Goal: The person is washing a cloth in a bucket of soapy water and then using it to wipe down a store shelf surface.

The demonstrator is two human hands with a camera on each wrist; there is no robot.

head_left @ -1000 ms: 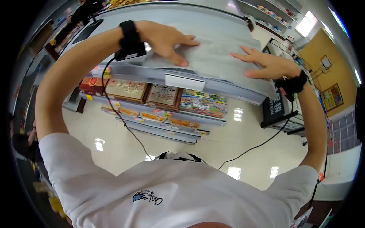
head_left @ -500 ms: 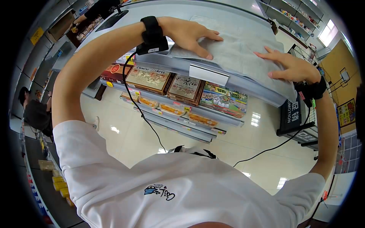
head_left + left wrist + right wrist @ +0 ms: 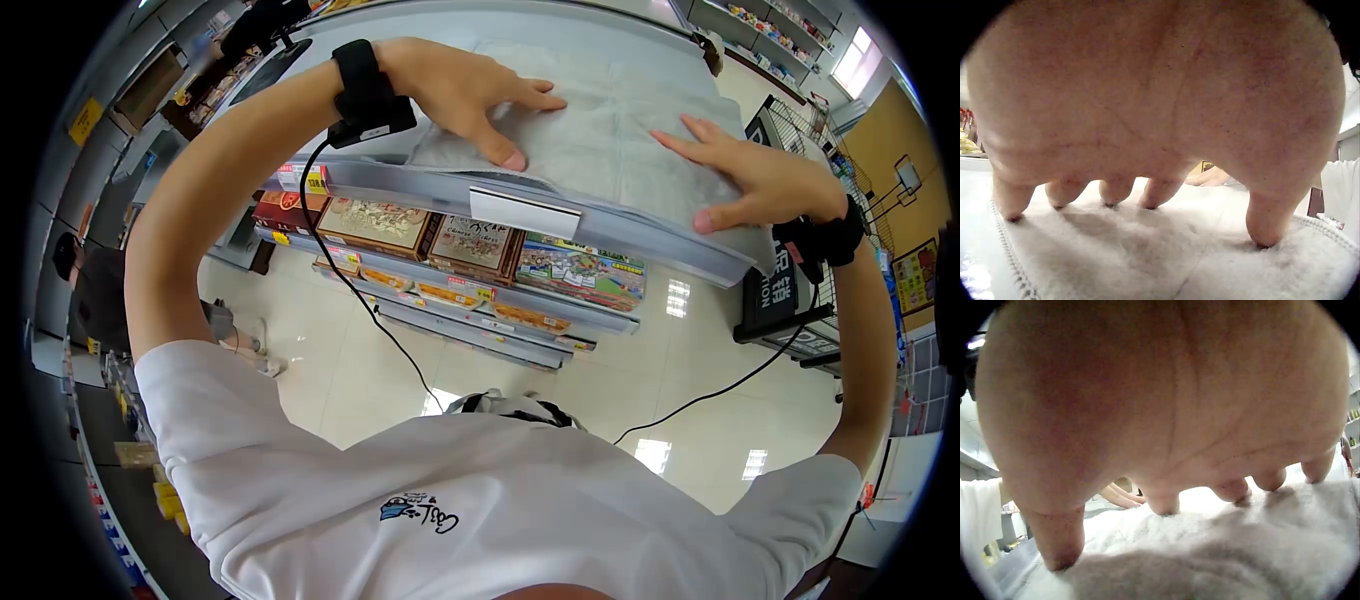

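Observation:
A pale grey cloth (image 3: 610,135) lies spread on the top shelf, its front side along the shelf edge. My left hand (image 3: 470,95) rests on its left part with fingers spread. On the right part, my right hand (image 3: 765,180) touches the cloth with fingertips and thumb apart. In the left wrist view the fingertips of the left hand (image 3: 1160,112) press into the fluffy cloth (image 3: 1129,250), whose stitched border shows at the left. The right wrist view has the right hand (image 3: 1166,406) arched over the wrinkled cloth (image 3: 1210,550), fingertips down on it.
Below the top shelf stand boxed board games (image 3: 375,225) and a colourful box (image 3: 580,270), with packaged goods on a lower shelf. A blank label holder (image 3: 525,212) is on the shelf edge. A black wire cart (image 3: 790,320) stands right; another person (image 3: 105,300) is at the left.
The head view has shifted. My right hand's thumb and fingers lie wider apart on the cloth; my left hand stays on its left part. The person at the left shows more legs.

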